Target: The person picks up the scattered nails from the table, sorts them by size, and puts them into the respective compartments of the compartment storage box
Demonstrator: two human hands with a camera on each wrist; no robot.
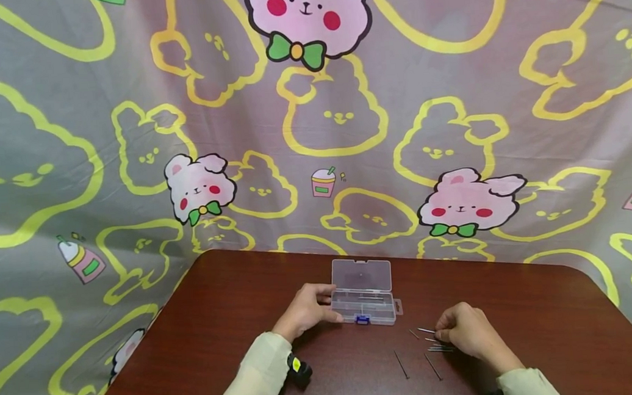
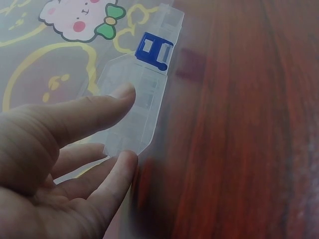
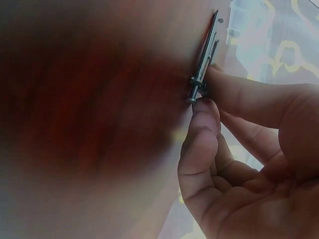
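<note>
A clear plastic compartment box (image 1: pixel 365 319) with a blue latch (image 1: pixel 362 319) stands on the table, its lid (image 1: pixel 361 275) raised at the back. My left hand (image 1: pixel 308 311) holds the box by its left end, thumb at the front and fingers behind. In the left wrist view, the thumb (image 2: pixel 123 93) lies against the box's side. Inside the box, a thin nail (image 1: pixel 371 299) lies in a back compartment. To the right, my right hand (image 1: pixel 466 329) pinches a nail (image 1: pixel 426 330) between thumb and fingertips. Several nails (image 3: pixel 203 57) lie bunched beside those fingertips.
Two long nails, one on the left (image 1: pixel 401 364) and one on the right (image 1: pixel 433 367), lie apart on the brown table (image 1: pixel 206 352). A small nail (image 1: pixel 414 334) lies near the box's front right corner. A cartoon-print curtain (image 1: pixel 313 161) hangs behind the table.
</note>
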